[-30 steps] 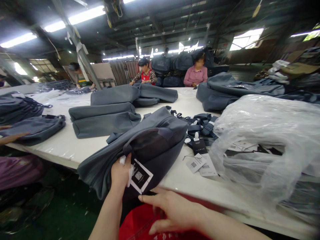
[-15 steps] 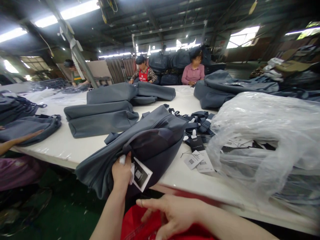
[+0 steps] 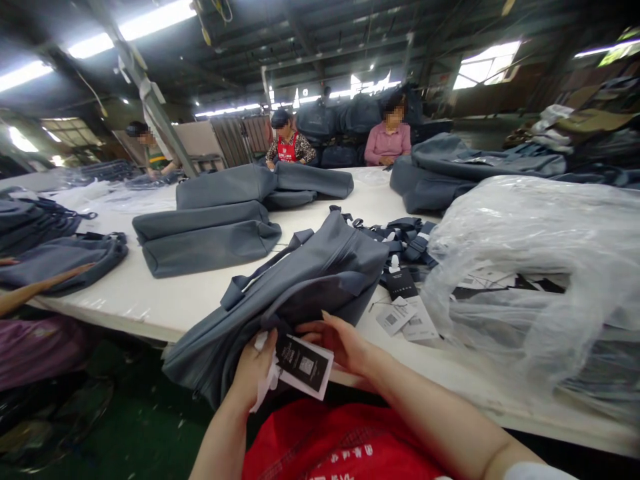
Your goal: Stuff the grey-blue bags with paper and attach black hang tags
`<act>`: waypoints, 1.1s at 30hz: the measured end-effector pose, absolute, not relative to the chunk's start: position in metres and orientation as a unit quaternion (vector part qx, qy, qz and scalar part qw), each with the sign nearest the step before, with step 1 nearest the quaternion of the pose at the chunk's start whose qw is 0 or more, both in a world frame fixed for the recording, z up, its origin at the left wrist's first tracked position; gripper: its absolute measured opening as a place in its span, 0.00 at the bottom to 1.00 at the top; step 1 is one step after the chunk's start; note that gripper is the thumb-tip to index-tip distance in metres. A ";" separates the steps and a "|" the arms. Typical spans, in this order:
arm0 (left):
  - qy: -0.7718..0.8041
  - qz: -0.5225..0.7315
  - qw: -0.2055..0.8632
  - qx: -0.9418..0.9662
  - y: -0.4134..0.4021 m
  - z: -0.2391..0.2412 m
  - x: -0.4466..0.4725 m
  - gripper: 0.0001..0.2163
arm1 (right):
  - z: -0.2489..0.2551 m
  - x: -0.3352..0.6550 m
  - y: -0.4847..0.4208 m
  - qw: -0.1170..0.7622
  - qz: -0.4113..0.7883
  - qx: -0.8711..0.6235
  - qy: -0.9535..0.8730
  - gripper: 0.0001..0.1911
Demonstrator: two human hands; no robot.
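Observation:
A blue-grey bag point(image 3: 310, 260) lies tilted over the table's near edge in front of me. My left hand point(image 3: 256, 367) is closed at the bag's near side, gripping its edge; crumpled white material shows by the fingers. Beside that hand a black-and-white hang tag point(image 3: 304, 363) with a square code hangs out. My right hand point(image 3: 345, 343) reaches in from the right, its fingers apart, behind the tag and close to the bag. Whether its fingertips touch the bag is hard to tell.
More blue-grey bags point(image 3: 210, 247) lie on the white table point(image 3: 120, 300). Right of my bag are dark straps point(image 3: 415, 243), loose tags point(image 3: 397, 313) and a clear plastic bag point(image 3: 530, 220). A co-worker's arm point(image 3: 50, 283) rests at left; other people sit across the table.
My right hand has risen from my lap to the bag and tag. The tag has turned more level, and the bag has shifted slightly right.

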State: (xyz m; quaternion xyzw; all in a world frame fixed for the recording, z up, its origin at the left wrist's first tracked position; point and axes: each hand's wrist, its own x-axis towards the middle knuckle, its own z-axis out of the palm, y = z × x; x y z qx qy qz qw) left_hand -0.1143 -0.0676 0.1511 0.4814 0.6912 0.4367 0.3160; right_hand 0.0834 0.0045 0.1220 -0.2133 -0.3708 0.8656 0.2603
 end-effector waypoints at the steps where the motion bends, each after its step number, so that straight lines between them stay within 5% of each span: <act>1: 0.694 0.432 0.298 0.493 -0.068 0.150 -0.113 0.20 | 0.129 0.090 0.004 0.259 0.826 -0.220 -0.449 0.31; 6: 0.704 0.382 0.224 0.554 -0.075 0.156 -0.102 0.19 | 0.148 0.099 -0.005 0.233 0.498 -0.329 -0.768 0.11; 12: 0.731 0.320 0.124 0.590 -0.082 0.179 -0.111 0.18 | 0.161 0.108 0.012 0.290 0.449 -0.347 -0.771 0.10; 20: 0.679 0.488 0.017 0.547 -0.063 0.168 -0.135 0.13 | 0.109 0.103 0.001 0.210 0.532 -0.400 -0.717 0.12; 28: 0.708 0.410 -0.022 0.574 -0.064 0.169 -0.117 0.10 | 0.081 0.110 -0.012 0.171 0.673 -0.371 -0.617 0.33; 33: 0.684 0.437 -0.009 0.584 -0.103 0.168 -0.101 0.10 | 0.082 0.123 -0.009 0.113 0.747 -0.404 -0.516 0.37</act>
